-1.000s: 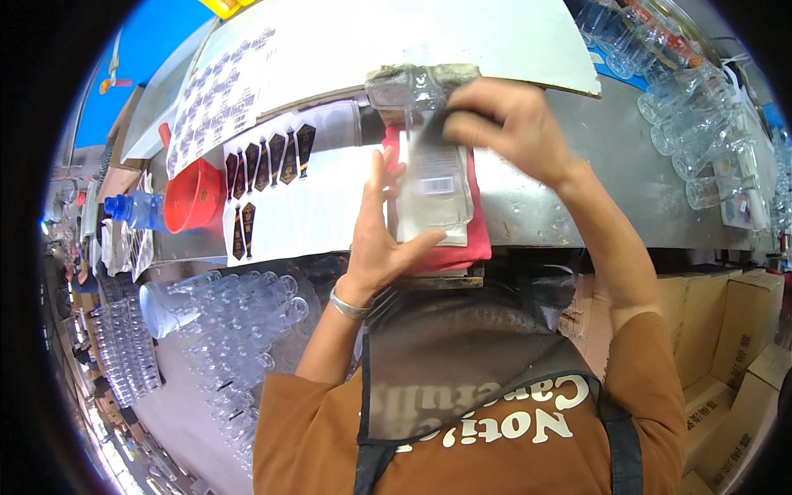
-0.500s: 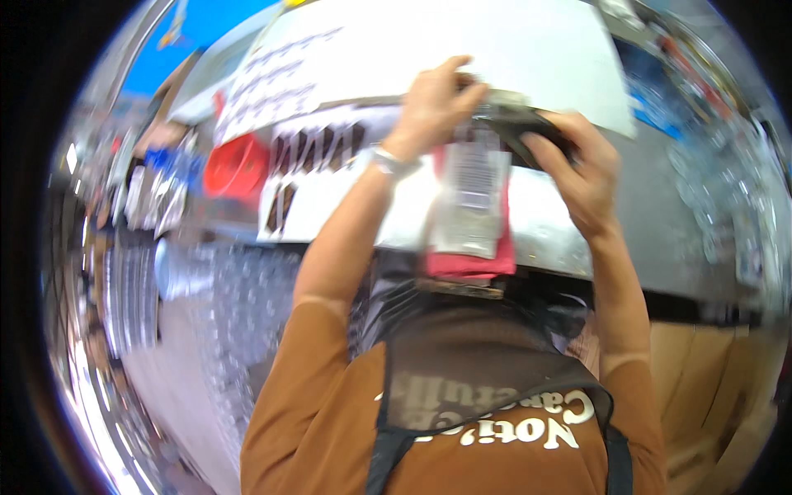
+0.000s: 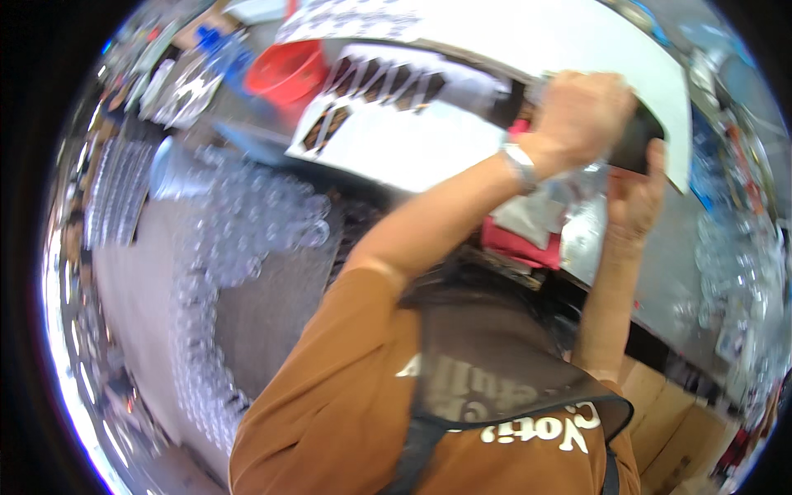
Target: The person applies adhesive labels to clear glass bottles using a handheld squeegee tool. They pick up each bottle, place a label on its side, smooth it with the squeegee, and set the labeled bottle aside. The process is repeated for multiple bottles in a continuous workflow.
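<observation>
My right hand (image 3: 637, 194) is closed on a smooth black object (image 3: 639, 139), its thumb along the right edge; what kind of object it is does not show. My left hand (image 3: 584, 120), with a silver band on the wrist, reaches across to the object's left side. Its fingers are curled and partly hidden, and I cannot make out what they grip. Beneath my left wrist, a clear plastic bag with pale contents (image 3: 532, 213) lies over a red pad (image 3: 518, 246) at the table's near edge.
Dark patterned pieces (image 3: 388, 85) lie in a row on a white board (image 3: 412, 148). A red basin (image 3: 289, 73) stands left of it. Clear plastic bottles (image 3: 247, 198) cover part of the floor; more clear plastic (image 3: 718, 272) lies right. Cardboard (image 3: 660, 412) stands at the lower right.
The view has turned, so the table appears shifted and tilted. My left hand has crossed rightward over the bag to the black object. My right hand now holds that object from below.
</observation>
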`<action>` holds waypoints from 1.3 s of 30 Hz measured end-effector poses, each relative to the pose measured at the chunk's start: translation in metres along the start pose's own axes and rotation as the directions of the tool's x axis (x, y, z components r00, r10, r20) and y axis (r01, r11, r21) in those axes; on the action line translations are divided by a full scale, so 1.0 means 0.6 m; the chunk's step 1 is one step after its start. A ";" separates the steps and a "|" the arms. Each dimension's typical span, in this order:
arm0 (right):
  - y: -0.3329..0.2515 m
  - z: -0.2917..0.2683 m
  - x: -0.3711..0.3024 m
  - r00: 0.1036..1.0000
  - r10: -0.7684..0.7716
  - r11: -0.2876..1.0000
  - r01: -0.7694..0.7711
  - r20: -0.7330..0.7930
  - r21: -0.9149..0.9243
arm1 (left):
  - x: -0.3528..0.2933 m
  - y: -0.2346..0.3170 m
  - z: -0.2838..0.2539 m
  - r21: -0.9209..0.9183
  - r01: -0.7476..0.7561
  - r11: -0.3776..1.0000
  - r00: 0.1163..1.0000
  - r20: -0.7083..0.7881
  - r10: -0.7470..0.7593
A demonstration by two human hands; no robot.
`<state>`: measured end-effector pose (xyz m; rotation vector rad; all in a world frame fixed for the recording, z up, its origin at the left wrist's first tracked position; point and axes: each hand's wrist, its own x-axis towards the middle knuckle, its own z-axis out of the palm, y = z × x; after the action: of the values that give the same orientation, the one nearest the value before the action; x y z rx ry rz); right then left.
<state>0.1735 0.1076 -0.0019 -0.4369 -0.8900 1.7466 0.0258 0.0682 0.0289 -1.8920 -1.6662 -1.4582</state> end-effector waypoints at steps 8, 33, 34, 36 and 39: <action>-0.013 -0.004 -0.026 0.980 0.035 0.985 -0.067 0.193 0.157 | 0.052 -0.010 0.019 -0.181 0.161 0.970 0.918 0.388 -0.080; -0.150 0.029 -0.122 0.625 -0.192 0.976 0.200 0.757 0.083 | 0.011 0.111 -0.271 0.058 -0.115 0.992 0.921 0.380 0.085; -0.140 0.041 -0.128 0.655 -0.173 0.979 0.193 0.736 0.059 | -0.017 0.107 -0.317 0.056 0.009 0.998 0.958 0.286 -0.025; -0.117 0.062 -0.138 0.686 -0.116 0.987 0.162 0.719 0.004 | -0.074 0.115 -0.424 0.108 0.192 0.975 0.971 0.123 -0.204; -0.091 0.084 -0.125 0.648 -0.061 0.985 0.160 0.760 -0.057 | -0.160 0.131 -0.537 0.303 0.580 0.756 0.811 -0.125 -0.572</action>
<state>0.2021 0.0283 0.0617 0.3326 -1.5858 1.7640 -0.0588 -0.2469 0.1419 -1.2199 -2.4457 -1.2495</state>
